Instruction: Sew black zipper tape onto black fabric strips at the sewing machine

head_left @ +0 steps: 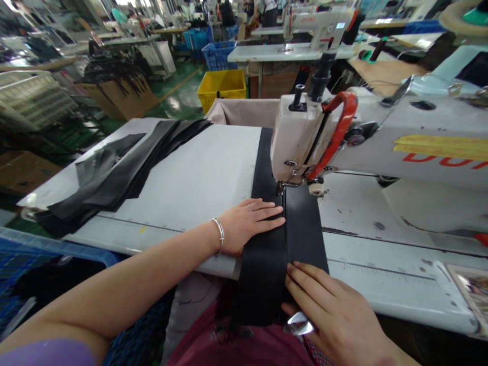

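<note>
Two long black leather-like pieces lie side by side under the sewing machine's (301, 137) needle area, with a seam line between them. On the left black piece (263, 264) my left hand (253, 223) rests flat, fingers stretched toward the seam, just in front of the presser foot (281, 188). My right hand (328, 305) is closer to me, with its fingers over the right black piece (307, 229) and its thumb below, pinching the edge by the seam. A shiny metal object (299, 324) sits at that hand; its kind is unclear. The near end hangs over the table edge.
More black strips (125, 168) are piled on the left of the white table (198, 162). A blue basket (76, 249) stands at the lower left. Behind the table are a yellow crate (223, 86) and another sewing machine (320, 25). A fabric-lined bin (246, 109) adjoins the far edge.
</note>
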Tool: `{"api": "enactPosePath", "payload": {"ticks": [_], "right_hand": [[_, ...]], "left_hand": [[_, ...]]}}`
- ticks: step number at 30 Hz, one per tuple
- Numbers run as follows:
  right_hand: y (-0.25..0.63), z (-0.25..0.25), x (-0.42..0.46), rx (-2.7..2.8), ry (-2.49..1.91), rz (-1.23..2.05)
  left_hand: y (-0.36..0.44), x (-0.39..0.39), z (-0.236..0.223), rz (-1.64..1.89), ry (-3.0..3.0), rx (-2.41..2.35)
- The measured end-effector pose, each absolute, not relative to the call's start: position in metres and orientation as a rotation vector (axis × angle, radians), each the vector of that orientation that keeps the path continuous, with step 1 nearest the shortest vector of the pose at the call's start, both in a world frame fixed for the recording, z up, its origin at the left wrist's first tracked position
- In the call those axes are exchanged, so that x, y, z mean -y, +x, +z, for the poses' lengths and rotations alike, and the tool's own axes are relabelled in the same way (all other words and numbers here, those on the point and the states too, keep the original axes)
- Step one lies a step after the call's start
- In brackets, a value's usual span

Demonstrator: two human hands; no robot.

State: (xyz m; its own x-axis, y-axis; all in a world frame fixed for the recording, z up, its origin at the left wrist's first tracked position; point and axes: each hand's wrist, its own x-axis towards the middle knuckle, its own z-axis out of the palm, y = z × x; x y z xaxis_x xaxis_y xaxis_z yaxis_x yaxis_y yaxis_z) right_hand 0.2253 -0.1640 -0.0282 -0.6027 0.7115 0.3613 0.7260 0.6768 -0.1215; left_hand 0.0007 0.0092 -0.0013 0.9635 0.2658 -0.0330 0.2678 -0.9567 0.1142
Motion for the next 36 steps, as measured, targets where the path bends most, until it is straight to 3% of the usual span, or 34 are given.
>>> {"api": "enactPosePath", "payload": {"ticks": [24,36], "right_hand": [[0.225,-0.023,0.143,2.435,-1.155,-0.048],[0.233,-0.02,0.108,2.48,-1.264,-0.021]], "left_hand": [[0.0,-0.012,-0.004,-0.018,2.955,-0.374],[0.002,-0.006,-0.01,0.213,2.987,-0.393]]}}
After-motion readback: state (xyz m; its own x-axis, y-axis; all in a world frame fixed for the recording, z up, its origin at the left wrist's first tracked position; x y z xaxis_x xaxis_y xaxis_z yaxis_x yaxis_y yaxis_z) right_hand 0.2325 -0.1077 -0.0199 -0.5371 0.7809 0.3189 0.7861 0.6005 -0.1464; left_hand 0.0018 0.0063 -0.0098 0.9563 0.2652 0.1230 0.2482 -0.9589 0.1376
